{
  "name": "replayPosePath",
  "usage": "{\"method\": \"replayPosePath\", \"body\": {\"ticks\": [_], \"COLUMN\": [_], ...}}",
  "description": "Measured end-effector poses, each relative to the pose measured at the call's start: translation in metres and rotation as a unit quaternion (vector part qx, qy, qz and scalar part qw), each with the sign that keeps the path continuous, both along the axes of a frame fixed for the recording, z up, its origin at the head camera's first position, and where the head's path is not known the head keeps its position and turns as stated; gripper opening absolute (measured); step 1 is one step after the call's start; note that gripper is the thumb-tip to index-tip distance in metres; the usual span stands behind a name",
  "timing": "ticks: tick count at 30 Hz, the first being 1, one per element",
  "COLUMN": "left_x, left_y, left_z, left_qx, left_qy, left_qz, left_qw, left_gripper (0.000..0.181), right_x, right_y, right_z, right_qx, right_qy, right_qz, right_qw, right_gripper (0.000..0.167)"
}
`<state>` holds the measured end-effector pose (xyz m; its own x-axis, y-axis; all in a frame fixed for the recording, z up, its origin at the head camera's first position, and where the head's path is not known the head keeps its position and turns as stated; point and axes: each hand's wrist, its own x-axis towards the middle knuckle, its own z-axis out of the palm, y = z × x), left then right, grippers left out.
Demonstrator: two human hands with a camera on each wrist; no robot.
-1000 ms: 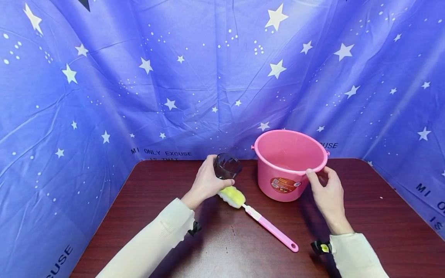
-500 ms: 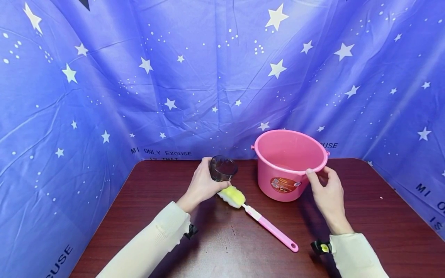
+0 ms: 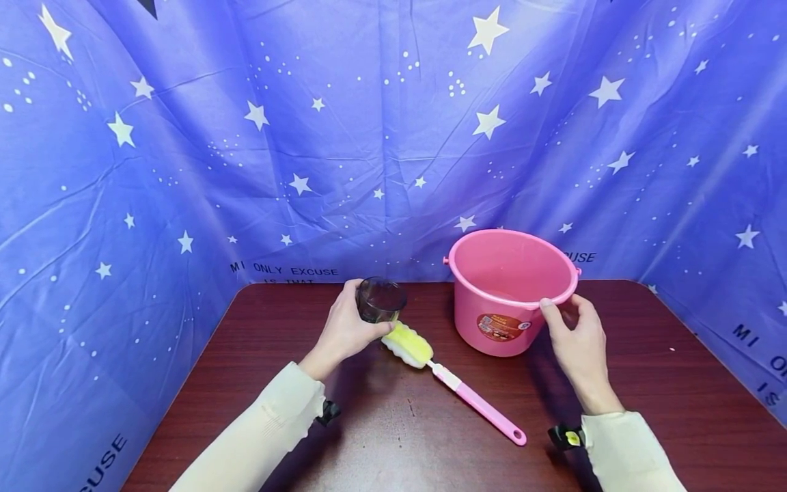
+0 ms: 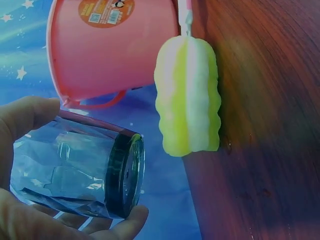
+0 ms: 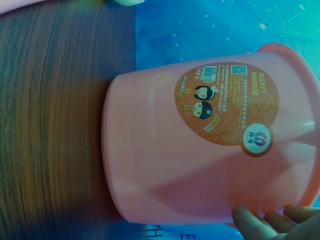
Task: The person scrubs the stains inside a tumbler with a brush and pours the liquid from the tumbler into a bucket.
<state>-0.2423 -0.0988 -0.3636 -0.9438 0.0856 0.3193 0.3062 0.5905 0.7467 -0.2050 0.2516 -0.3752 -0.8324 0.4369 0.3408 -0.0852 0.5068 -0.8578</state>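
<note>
My left hand (image 3: pixel 347 328) holds a dark clear drinking glass (image 3: pixel 381 301), its mouth up, above the table on the left of the brush head. In the left wrist view the thumb and fingers wrap round the faceted glass (image 4: pixel 65 165), its base showing. My right hand (image 3: pixel 581 348) grips the near right rim of a pink bucket (image 3: pixel 470 307), thumb on the rim. Fingertips (image 5: pixel 245 222) touch the bucket's side in the right wrist view. Between the hands lies a sponge cup brush (image 3: pixel 408 345), with a yellow and white head and a pink handle (image 3: pixel 488 413).
The dark red wooden table (image 3: pixel 258 410) carries the bucket near its back edge. A blue curtain (image 3: pixel 344 137) with white stars hangs behind and at both sides. The bucket bears an orange label (image 5: pixel 225 105).
My left hand has moved left with the glass, away from the bucket, baring more of the brush head. The right hand and the bucket have stayed in place.
</note>
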Motion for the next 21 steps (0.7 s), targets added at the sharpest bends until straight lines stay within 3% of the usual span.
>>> {"method": "replayPosePath", "body": {"ticks": [21], "left_x": [0.007], "left_y": [-0.015], "left_z": [-0.011], "left_qx": [0.031], "left_qy": [-0.031], "left_qz": [0.024], "left_qw": [0.9987], "left_gripper": [0.082], "right_x": [-0.001], "right_y": [0.0], "right_z": [-0.003], "right_qx": [0.007], "right_qy": [0.011], "right_qz": [-0.008], "right_qw": [0.9999], "right_gripper": [0.055]}}
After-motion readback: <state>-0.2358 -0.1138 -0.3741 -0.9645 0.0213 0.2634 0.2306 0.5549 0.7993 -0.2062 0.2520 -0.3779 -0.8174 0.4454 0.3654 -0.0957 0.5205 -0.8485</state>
